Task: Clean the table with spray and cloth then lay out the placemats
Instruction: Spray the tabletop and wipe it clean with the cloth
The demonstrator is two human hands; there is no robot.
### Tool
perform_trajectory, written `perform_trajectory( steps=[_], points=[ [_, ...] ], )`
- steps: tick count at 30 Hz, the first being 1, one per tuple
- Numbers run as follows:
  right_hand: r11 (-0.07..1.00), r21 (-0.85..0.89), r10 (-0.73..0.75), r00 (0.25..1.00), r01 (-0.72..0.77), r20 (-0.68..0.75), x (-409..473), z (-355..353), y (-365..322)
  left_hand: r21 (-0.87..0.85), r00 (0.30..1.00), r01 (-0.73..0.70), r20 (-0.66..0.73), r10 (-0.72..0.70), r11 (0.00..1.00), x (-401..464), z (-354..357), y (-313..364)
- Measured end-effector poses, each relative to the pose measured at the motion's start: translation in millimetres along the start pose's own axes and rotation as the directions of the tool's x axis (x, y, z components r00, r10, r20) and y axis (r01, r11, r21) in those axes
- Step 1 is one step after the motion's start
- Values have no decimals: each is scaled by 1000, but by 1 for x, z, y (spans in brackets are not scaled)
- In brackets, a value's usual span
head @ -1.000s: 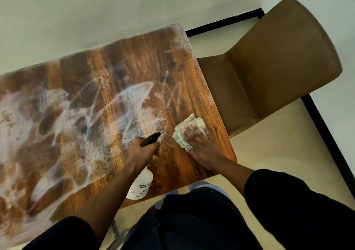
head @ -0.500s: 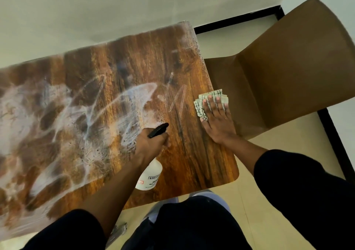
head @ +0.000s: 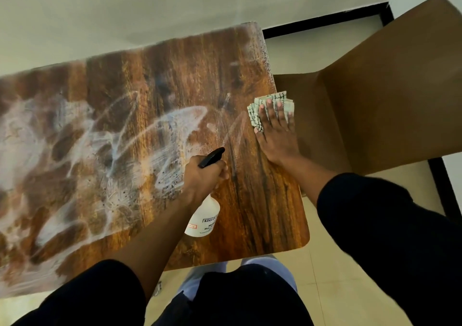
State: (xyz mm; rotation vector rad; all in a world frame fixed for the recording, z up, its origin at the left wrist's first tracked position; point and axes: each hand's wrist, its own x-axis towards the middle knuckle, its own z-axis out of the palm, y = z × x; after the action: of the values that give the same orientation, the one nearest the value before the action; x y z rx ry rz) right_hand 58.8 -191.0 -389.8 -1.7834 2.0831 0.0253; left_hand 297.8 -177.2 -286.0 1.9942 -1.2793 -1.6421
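Right hand (head: pixel 275 135) has slid the cloth (head: pixel 271 106) to the tabletop (head: pixel 250 200) edge, fingers flat; left hand (head: pixel 205 175) grips the bottle (head: pixel 203 219)

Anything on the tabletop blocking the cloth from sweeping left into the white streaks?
Only the left hand gripping the spray bottle, just left of and nearer than the cloth under the right hand. The table shows nothing else.
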Motion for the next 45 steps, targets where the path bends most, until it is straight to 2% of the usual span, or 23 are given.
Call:
perform_trajectory(
  steps=[4,7,11,18,24,28,30,35,39,45],
  points=[
    [1000,10,19,998,-19,-59,-56,20,-7,10,1000,-23,0,23,1000,-1,5,-2],
    [1000,9,27,996,-26,-85,-105,34,-8,1,1000,12,-3,-12,1000,1,9,-4],
    [1000,4,26,996,-25,-80,-126,43,-4,-6,1000,20,-2,-20,1000,3,13,-4],
    [1000,3,-28,999,28,-21,-54,19,11,-7,1000,-4,-14,4,1000,2,16,0],
    [998,-5,-69,997,70,41,32,-18,13,-77,997,48,-49,-52,996,-2,16,-1],
    [997,-33,-60,995,63,85,50,-26,6,-97,997,27,-75,-34,995,-6,11,-3],
    [997,-34,-65,994,68,84,42,-23,2,-116,996,9,-82,-19,993,-8,8,-4],
    [974,-79,-207,975,213,79,-29,9,-26,-117,995,-18,-96,7,993,-13,1,-13],
    [950,-15,-311,949,312,55,-108,40,-51,-108,996,-45,-86,35,993,-17,-6,-24],
    [952,-22,-305,951,306,51,-128,52,-53,-125,996,-48,-83,38,991,-19,-14,-32]
  ],
)
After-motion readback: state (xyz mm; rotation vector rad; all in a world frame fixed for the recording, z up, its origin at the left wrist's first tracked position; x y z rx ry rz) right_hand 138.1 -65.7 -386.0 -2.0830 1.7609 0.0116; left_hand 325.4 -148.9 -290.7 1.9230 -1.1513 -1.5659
